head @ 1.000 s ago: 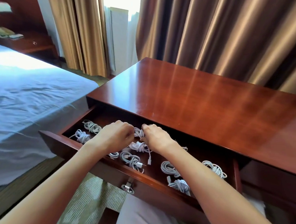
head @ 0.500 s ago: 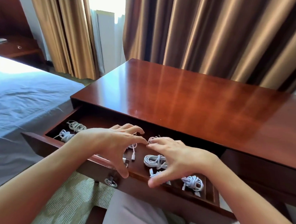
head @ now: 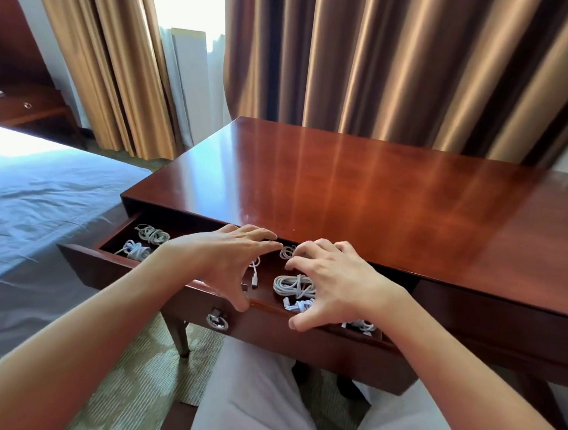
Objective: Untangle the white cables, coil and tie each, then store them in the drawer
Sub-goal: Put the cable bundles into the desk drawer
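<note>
The wooden drawer of the desk stands partly out and holds several coiled, tied white cables. Two coils lie at its left end, one larger coil in the middle and another just in front of it. My left hand hovers over the drawer with fingers spread, thumb on the drawer's front edge. My right hand is spread the same way, thumb at the front edge, fingers over the middle coils. Neither hand holds a cable.
The glossy red-brown desk top stretches behind the drawer. A metal ring pull hangs on the drawer front. A bed with a blue-grey sheet lies to the left, curtains behind, my white-trousered legs under the desk.
Both hands came up out of the drawer, let go of the cables and spread open, thumbs now on the front edge. The drawer sits further in than a second ago.
</note>
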`<move>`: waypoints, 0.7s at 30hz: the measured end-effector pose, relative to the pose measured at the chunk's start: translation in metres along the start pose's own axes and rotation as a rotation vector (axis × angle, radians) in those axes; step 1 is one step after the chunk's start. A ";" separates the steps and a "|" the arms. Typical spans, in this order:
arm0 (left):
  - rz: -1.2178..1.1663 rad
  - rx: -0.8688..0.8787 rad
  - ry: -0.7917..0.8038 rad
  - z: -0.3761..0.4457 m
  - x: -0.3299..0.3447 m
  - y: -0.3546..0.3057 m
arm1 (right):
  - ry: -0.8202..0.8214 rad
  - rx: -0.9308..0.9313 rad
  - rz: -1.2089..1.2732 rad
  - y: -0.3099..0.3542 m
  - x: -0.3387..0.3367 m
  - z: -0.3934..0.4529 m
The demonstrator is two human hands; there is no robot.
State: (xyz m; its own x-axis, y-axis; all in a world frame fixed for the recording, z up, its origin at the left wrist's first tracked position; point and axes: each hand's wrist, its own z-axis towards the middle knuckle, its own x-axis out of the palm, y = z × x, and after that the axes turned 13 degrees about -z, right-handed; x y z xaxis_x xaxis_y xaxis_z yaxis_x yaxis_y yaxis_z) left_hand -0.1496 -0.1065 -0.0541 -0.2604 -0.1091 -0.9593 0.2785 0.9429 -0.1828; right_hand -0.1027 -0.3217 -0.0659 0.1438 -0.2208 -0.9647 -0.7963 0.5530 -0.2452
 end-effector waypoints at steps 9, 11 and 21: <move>-0.094 -0.014 -0.191 0.040 0.003 0.022 | -0.128 0.198 -0.029 -0.033 0.020 0.018; -0.083 -0.015 -0.230 0.049 0.000 0.024 | -0.111 0.236 -0.043 -0.043 0.021 0.024; -0.061 -0.003 -0.274 0.082 -0.012 0.029 | -0.111 0.251 -0.107 -0.070 0.017 0.044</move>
State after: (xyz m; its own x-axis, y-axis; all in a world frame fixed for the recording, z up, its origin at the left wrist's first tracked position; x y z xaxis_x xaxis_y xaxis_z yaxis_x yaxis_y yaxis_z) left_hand -0.0625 -0.1039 -0.0651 -0.0170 -0.2466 -0.9690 0.2675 0.9327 -0.2421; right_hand -0.0184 -0.3286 -0.0693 0.2933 -0.2071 -0.9333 -0.6048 0.7158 -0.3489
